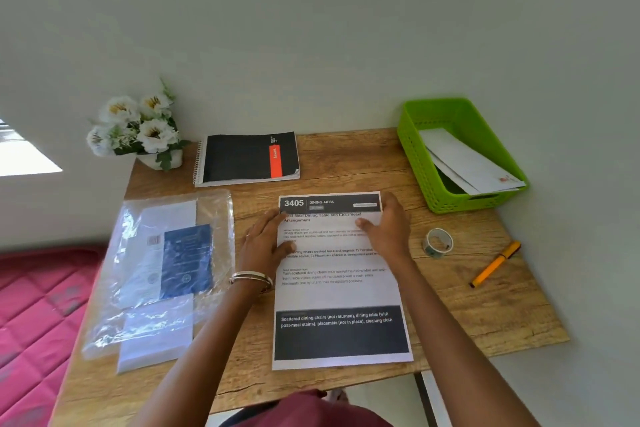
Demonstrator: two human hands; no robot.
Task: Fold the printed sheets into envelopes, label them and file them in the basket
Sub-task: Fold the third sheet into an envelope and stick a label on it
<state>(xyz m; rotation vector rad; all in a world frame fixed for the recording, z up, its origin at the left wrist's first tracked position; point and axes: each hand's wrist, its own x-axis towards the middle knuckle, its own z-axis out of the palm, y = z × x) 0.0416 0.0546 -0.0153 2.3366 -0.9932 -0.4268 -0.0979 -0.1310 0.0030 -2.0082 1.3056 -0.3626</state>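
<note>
A printed sheet (341, 295) headed "3405 DINING AREA" lies flat on the wooden table (346, 163) in front of me. My left hand (265, 243) rests on the sheet's upper left edge with fingers straight. My right hand (388, 229) lies flat on the upper right corner, thumb reaching over the text. A green basket (412, 146) at the back right holds a few white folded envelopes (474, 166). An orange pen (495, 263) and a roll of tape (438, 242) lie to the right of the sheet.
A clear plastic sleeve (162, 274) with white envelopes and a blue card lies at the left. A black spiral notebook (247, 158) sits at the back, white flowers in a pot (138, 128) at the back left corner. A pink quilted bed (38, 315) lies left of the table.
</note>
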